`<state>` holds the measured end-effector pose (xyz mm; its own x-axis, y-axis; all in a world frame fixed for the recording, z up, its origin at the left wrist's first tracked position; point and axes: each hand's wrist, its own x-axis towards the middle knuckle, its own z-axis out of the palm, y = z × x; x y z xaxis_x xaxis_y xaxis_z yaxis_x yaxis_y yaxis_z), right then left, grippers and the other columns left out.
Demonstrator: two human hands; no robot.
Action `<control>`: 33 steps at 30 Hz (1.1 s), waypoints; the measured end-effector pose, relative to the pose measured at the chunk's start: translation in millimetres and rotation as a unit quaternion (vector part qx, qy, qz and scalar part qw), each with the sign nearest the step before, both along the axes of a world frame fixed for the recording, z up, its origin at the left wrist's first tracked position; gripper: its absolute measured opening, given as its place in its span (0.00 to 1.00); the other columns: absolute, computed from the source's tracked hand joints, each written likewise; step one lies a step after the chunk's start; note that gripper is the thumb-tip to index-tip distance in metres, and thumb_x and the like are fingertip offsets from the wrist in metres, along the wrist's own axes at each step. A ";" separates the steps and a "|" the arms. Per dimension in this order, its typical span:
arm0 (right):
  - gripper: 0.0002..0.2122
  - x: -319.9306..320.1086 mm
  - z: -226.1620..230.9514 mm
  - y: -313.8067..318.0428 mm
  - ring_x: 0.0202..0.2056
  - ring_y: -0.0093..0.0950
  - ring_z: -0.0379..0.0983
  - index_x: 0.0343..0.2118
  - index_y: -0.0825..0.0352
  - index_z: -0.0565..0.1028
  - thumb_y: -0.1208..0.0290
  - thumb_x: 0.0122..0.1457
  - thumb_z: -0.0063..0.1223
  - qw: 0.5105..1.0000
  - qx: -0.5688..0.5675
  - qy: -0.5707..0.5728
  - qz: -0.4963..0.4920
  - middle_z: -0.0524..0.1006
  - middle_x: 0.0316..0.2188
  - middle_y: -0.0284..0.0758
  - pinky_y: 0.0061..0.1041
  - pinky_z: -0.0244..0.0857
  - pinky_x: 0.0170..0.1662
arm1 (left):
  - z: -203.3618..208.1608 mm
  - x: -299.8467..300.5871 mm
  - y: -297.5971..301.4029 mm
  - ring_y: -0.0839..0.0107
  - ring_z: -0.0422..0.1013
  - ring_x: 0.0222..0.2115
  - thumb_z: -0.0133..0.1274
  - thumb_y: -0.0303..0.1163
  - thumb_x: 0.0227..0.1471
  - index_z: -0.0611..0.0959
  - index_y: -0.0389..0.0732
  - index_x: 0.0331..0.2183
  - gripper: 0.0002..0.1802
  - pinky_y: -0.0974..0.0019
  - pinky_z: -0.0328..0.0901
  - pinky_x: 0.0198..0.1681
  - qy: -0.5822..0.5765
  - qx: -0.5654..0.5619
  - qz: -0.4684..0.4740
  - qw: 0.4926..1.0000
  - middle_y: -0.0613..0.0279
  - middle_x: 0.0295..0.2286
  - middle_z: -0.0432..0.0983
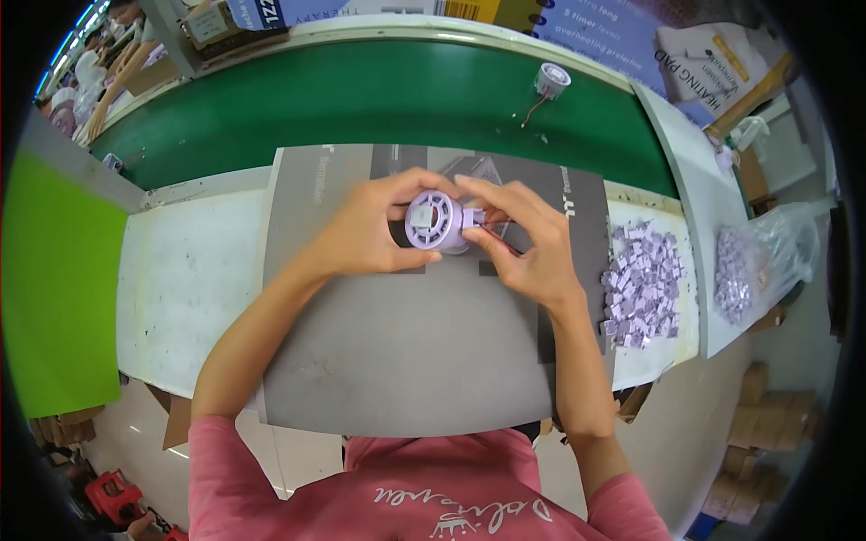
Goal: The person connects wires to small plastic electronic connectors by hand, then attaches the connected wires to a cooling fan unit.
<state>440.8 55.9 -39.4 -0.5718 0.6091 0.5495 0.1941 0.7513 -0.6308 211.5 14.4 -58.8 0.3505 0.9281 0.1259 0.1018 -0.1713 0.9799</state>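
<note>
My left hand (383,225) is closed round a lilac round housing (433,223) with spoke-like openings and a pale square at its centre. A small lilac piece (473,217) meets the housing's right side, pinched between the thumb and fingers of my right hand (532,236). Something thin and reddish, perhaps a wire, shows beside my right fingers. Both hands are above a grey printed board (406,352) lying on the white worktable. To the right of the board lies a heap of small lilac pieces (643,284) that look similar to the one in my fingers.
Beyond the board runs a green conveyor belt (361,99), where another round lilac unit (551,81) with a reddish wire stands. A clear bag of lilac parts (735,279) lies at the right past a white partition (672,171). A green panel (68,279) borders the left; people work far left.
</note>
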 end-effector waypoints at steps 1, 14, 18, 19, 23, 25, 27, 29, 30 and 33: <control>0.24 0.6 2.0 -1.4 0.31 0.28 0.76 0.50 0.62 0.79 0.84 0.47 0.65 0.999 -0.033 -0.002 0.003 0.79 0.32 0.37 0.23 0.73 0.36 | -1.3 1.9 -1.3 0.67 0.71 0.52 0.68 0.19 0.38 0.74 0.37 0.52 0.36 0.61 0.68 0.56 0.011 0.027 0.001 1.000 0.59 0.50 0.74; 0.18 5.3 7.2 -5.5 0.33 0.31 0.80 0.44 0.66 0.80 0.83 0.48 0.66 0.999 -0.014 -0.043 -0.019 0.80 0.37 0.38 0.26 0.75 0.38 | -10.9 0.7 3.6 0.67 0.70 0.53 0.67 0.21 0.39 0.73 0.40 0.51 0.35 0.61 0.68 0.55 -0.011 0.010 -0.027 1.000 0.62 0.50 0.72; 0.15 2.5 7.3 -6.2 0.32 0.30 0.79 0.41 0.67 0.80 0.84 0.48 0.65 0.998 -0.019 -0.048 -0.028 0.80 0.36 0.37 0.26 0.74 0.37 | -12.7 0.0 4.7 0.67 0.71 0.52 0.67 0.21 0.39 0.73 0.41 0.51 0.35 0.61 0.68 0.55 -0.002 0.022 -0.033 0.999 0.61 0.50 0.73; 0.15 2.7 7.5 -5.6 0.32 0.30 0.79 0.41 0.68 0.80 0.84 0.48 0.65 0.998 -0.028 -0.051 -0.031 0.80 0.36 0.38 0.26 0.74 0.36 | -13.9 -0.3 5.2 0.67 0.71 0.52 0.67 0.21 0.39 0.73 0.41 0.51 0.35 0.61 0.68 0.55 -0.004 0.020 -0.032 0.999 0.61 0.50 0.73; 0.15 1.9 3.8 -2.7 0.31 0.30 0.78 0.41 0.68 0.80 0.84 0.48 0.65 0.998 -0.031 -0.045 -0.028 0.80 0.36 0.38 0.25 0.73 0.36 | -17.2 -1.2 6.2 0.67 0.71 0.52 0.68 0.22 0.39 0.73 0.41 0.52 0.36 0.60 0.68 0.54 -0.023 0.019 -0.047 0.998 0.60 0.49 0.73; 0.15 1.9 0.3 -0.8 0.31 0.30 0.78 0.41 0.68 0.80 0.84 0.49 0.65 0.998 -0.021 -0.043 -0.027 0.80 0.35 0.38 0.25 0.73 0.36 | -18.2 -1.4 7.0 0.67 0.71 0.52 0.68 0.22 0.40 0.73 0.41 0.52 0.36 0.60 0.68 0.54 -0.027 0.017 -0.049 0.998 0.60 0.49 0.73; 0.15 0.9 -0.2 -1.8 0.32 0.30 0.78 0.41 0.68 0.80 0.84 0.49 0.65 0.999 -0.010 -0.040 -0.026 0.79 0.35 0.37 0.25 0.73 0.36 | -18.6 -1.7 7.9 0.67 0.71 0.51 0.69 0.24 0.41 0.72 0.41 0.52 0.36 0.60 0.68 0.55 -0.035 0.018 -0.052 0.998 0.61 0.49 0.73; 0.15 -1.4 2.5 -6.9 0.32 0.30 0.78 0.42 0.68 0.81 0.84 0.49 0.64 0.997 0.009 -0.061 -0.054 0.78 0.34 0.37 0.26 0.73 0.36 | -14.9 0.4 4.9 0.67 0.72 0.49 0.69 0.26 0.42 0.73 0.41 0.51 0.34 0.61 0.68 0.53 -0.022 0.021 -0.042 0.999 0.61 0.47 0.74; 0.15 -1.5 1.3 -7.4 0.32 0.30 0.78 0.42 0.68 0.81 0.84 0.49 0.64 0.997 0.009 -0.061 -0.052 0.78 0.34 0.37 0.26 0.73 0.36 | -13.1 1.8 2.5 0.67 0.72 0.48 0.70 0.28 0.43 0.74 0.40 0.51 0.33 0.62 0.68 0.52 -0.007 0.025 -0.032 0.999 0.61 0.46 0.75; 0.16 -1.3 0.7 -9.7 0.31 0.29 0.77 0.44 0.66 0.81 0.83 0.50 0.64 0.998 -0.003 -0.046 -0.038 0.78 0.35 0.36 0.25 0.72 0.35 | -21.7 18.5 1.2 0.68 0.74 0.44 0.69 0.32 0.45 0.76 0.39 0.48 0.29 0.65 0.69 0.48 0.028 0.154 0.040 0.987 0.60 0.43 0.77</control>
